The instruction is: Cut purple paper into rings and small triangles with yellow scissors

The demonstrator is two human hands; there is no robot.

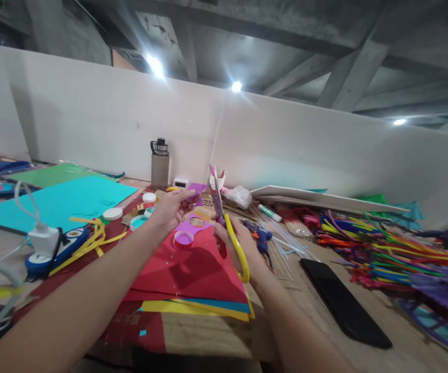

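My left hand [175,208] is closed on a small piece of purple paper [197,190], pinched between thumb and fingers. Yellow-handled scissors [236,243] are in my right hand [233,241]; their blades point up and stand apart, to the right of the paper and not touching it. Below the hands, a purple sheet with a round hole [188,226] lies on a stack of red paper [196,269]. A small round lid with purple inside [184,239] sits at that sheet's lower edge.
Cyan sheets [60,199], yellow strips [91,241] and a power strip [58,254] lie at the left. A bottle [160,166] stands at the back. To the right are a glue gun [262,238], a black phone [344,303] and colourful pipe cleaners [387,248].
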